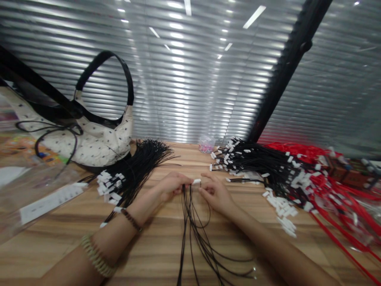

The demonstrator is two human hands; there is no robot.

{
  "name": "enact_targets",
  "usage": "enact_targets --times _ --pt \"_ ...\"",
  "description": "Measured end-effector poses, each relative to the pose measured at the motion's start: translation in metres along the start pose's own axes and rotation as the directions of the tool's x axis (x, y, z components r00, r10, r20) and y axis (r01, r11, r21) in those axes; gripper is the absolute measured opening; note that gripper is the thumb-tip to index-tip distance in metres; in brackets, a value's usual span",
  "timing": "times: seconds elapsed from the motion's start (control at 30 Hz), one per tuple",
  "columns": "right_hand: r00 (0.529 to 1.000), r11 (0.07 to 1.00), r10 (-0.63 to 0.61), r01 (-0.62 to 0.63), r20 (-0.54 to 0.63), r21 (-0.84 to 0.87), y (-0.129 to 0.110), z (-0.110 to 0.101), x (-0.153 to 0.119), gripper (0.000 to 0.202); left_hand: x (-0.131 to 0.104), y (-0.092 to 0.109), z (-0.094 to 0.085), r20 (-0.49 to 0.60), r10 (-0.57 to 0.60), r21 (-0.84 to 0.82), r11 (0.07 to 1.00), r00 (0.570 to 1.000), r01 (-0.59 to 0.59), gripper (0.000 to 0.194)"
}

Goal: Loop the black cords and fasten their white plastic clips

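Thin black cords [183, 198] hang from your left hand's [171, 184] pinched grip, nearer you than the clear round tub [206, 144] on the wooden desk [160, 242]; your right hand's [219, 196] grip is parted beside one small white tag [197, 181], its fastening unclear. Tagged black bundles [268, 161] flank the tub.

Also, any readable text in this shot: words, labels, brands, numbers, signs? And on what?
None legible.
Long white strip, left: rows of marks, too blurred.
Orange-patterned packet, left: print, if any, unreadable.
White tags on and by the cords: too small to tell.
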State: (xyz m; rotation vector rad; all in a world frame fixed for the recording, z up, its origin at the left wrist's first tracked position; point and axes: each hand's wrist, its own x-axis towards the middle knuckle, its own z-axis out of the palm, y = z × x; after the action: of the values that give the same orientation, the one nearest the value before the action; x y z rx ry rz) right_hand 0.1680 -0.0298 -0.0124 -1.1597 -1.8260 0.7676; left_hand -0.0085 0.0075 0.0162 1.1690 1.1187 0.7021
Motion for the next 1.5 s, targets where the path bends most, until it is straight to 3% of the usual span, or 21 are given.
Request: enact_targets --times 0.07,0.1,0.17,0.23,0.3,0.4,0.43,0.47,0.57,0.63,0.73,0.87,1.03,1.17,1.3,1.5 --pt "0.969 0.977 0.156 -0.18 0.194 0.111 0.001 -0.015 0.003 0.014 0.002 -0.002 -0.002 -0.009 -0.007 -0.037 0.999 1.0 0.007 0.023" --pt "0.915 0.943 0.221 -0.289 0.336 0.165 0.002 -0.024 0.004 0.015 0.002 -0.002 -0.003 -0.01 -0.013 -0.05 0.999 1.0 0.012 0.024" --pt "0.74 0.818 0.295 -0.523 0.605 0.241 0.003 -0.039 0.002 0.015 0.002 -0.001 -0.005 -0.004 -0.012 -0.077 0.997 1.0 0.012 0.025" --pt "0.563 0.642 0.281 -0.712 0.777 0.284 0.004 -0.047 -0.001 0.013 0.001 0.001 -0.007 0.01 0.014 -0.096 0.995 1.0 -0.013 0.025" --pt "0.442 0.524 0.228 -0.806 0.868 0.273 0.004 -0.048 -0.002 0.012 -0.001 0.006 -0.009 0.028 0.05 -0.099 0.994 0.998 -0.047 0.025" --pt "0.353 0.479 0.205 -0.85 0.913 0.221 0.0 -0.04 0.005 0.027 -0.008 0.017 -0.01 0.032 0.073 -0.049 0.996 0.997 -0.071 0.027" --pt "0.361 0.471 0.227 -0.853 0.905 0.222 -0.002 -0.036 0.01 0.033 -0.011 0.021 -0.01 0.037 0.074 -0.026 0.997 0.997 -0.074 0.027" --pt "0.409 0.478 0.268 -0.842 0.872 0.248 -0.004 -0.032 0.017 0.037 -0.014 0.024 -0.009 0.047 0.077 -0.005 0.997 0.996 -0.077 0.026" --pt "0.661 0.578 0.405 -0.721 0.632 0.384 -0.011 -0.018 0.043 0.042 -0.022 0.026 -0.004 0.102 0.106 0.047 0.993 0.989 -0.111 0.022" --pt "0.79 0.652 0.436 -0.608 0.432 0.454 -0.012 -0.008 0.061 0.039 -0.022 0.02 0.0 0.121 0.136 0.121 0.981 0.983 -0.15 0.02" --pt "0.885 0.744 0.433 -0.459 0.172 0.486 -0.009 0.003 0.08 0.025 -0.015 0.005 0.0 0.064 0.096 0.264 0.958 0.993 -0.11 0.025" --pt "0.925 0.874 0.369 -0.312 -0.092 0.372 -0.003 0.007 0.081 0.012 -0.002 -0.012 -0.005 -0.006 0.054 0.28 0.959 0.998 -0.051 0.027" --pt "0.945 0.974 0.214 -0.188 -0.246 0.126 -0.006 0.011 0.045 0.009 0.001 -0.013 -0.007 -0.011 0.047 0.277 0.96 0.999 -0.042 0.029" --pt "0.978 0.986 0.168 -0.168 -0.121 0.014 -0.012 0.025 0.011 0.013 0.001 -0.012 -0.006 -0.016 0.056 0.266 0.963 0.998 -0.049 0.026" --pt "0.987 0.987 0.16 -0.16 0.026 -0.008 -0.013 0.037 0.001 0.027 0.002 -0.013 -0.006 0.024 0.071 0.248 0.966 0.997 -0.074 0.024" --pt "0.987 0.986 0.162 -0.161 0.013 -0.036 -0.007 0.045 0.004 0.027 0.003 -0.013 -0.007 0.041 0.073 0.233 0.969 0.996 -0.081 0.024"
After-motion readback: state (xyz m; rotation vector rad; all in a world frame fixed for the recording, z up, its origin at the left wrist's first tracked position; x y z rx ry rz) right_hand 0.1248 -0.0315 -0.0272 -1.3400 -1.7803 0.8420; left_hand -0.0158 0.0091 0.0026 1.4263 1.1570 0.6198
